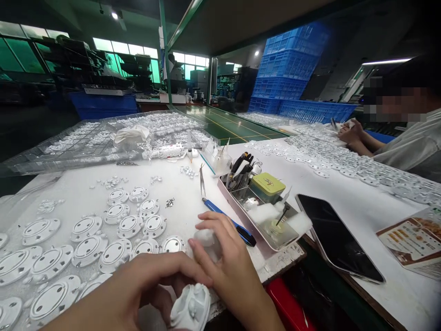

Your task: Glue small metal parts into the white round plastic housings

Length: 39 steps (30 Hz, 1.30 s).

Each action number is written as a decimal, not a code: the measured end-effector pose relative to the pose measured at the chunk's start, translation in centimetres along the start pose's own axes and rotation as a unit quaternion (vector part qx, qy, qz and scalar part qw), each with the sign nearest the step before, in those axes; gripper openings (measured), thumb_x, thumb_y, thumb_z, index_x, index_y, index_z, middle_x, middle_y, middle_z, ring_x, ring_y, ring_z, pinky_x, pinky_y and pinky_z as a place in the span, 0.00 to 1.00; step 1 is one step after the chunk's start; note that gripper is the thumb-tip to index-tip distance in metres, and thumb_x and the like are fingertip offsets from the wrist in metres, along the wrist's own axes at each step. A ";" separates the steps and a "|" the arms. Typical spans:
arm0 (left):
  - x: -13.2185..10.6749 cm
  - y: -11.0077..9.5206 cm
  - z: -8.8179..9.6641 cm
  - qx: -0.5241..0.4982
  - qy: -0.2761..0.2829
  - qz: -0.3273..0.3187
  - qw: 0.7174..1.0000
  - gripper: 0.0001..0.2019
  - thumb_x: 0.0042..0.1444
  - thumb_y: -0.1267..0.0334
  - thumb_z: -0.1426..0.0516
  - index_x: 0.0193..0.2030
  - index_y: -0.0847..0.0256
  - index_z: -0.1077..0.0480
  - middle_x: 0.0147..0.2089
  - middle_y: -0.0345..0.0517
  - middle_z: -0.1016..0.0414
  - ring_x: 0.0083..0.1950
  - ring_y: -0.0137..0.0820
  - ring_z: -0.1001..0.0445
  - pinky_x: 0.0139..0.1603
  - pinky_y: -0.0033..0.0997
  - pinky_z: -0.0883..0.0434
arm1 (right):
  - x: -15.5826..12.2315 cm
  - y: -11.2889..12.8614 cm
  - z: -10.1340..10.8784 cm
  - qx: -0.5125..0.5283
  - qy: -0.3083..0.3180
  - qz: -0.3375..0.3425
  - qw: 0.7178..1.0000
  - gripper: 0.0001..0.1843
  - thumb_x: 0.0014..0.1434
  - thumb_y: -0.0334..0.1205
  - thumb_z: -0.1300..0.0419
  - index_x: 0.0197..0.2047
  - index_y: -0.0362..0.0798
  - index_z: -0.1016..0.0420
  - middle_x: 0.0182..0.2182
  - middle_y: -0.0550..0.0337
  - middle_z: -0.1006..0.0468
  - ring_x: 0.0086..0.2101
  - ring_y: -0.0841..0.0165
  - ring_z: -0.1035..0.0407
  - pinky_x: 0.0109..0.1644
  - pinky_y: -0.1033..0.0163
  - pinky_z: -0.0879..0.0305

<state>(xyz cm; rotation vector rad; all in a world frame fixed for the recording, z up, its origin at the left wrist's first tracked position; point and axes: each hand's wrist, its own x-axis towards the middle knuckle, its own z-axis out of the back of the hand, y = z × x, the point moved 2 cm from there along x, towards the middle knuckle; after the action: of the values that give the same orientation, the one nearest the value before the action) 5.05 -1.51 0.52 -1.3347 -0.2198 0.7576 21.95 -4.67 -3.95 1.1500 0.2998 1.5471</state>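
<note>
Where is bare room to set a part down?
Bare tabletop shows between the small metal pieces and the blue utility knife, and between the smartphone and the white discs beyond it. The near left is crowded with round white pieces.

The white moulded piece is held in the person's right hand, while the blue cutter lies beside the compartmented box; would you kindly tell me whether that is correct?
Not quite: the head view shows the white moulded piece held in the left hand, not the right hand. The blue cutter does lie beside the compartmented box.
</note>
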 end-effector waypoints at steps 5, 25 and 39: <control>1.1 0.8 0.2 -0.029 0.010 0.071 0.997 0.23 0.48 0.50 0.37 0.50 0.56 0.31 0.30 0.36 0.42 0.27 0.25 0.39 0.26 0.24 0.44 | 0.1 -0.3 0.4 0.035 -0.017 -0.024 0.999 0.09 0.66 0.41 0.44 0.47 0.51 0.27 0.45 0.56 0.22 0.46 0.65 0.27 0.50 0.62 0.31; 1.0 -0.9 3.1 0.111 -0.166 0.006 0.980 0.17 0.51 0.62 0.39 0.49 0.52 0.31 0.28 0.34 0.40 0.29 0.30 0.35 0.31 0.29 0.41 | -1.2 -1.6 2.2 0.367 -0.180 -0.192 0.892 0.17 0.50 0.46 0.29 0.39 0.52 0.29 0.20 0.68 0.38 0.19 0.77 0.43 0.21 0.74 0.45; 1.5 0.2 3.7 0.037 -0.131 0.023 0.990 0.17 0.51 0.69 0.39 0.47 0.51 0.31 0.29 0.33 0.38 0.32 0.29 0.37 0.32 0.29 0.42 | -1.4 -0.5 2.3 0.262 -0.328 -0.107 0.901 0.16 0.47 0.45 0.30 0.36 0.48 0.28 0.31 0.60 0.28 0.28 0.69 0.32 0.29 0.66 0.36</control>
<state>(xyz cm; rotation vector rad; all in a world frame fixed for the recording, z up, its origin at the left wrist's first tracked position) 4.07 2.32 0.81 -1.1717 -0.3670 0.9721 23.88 -6.56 -3.89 1.9166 0.3768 0.8224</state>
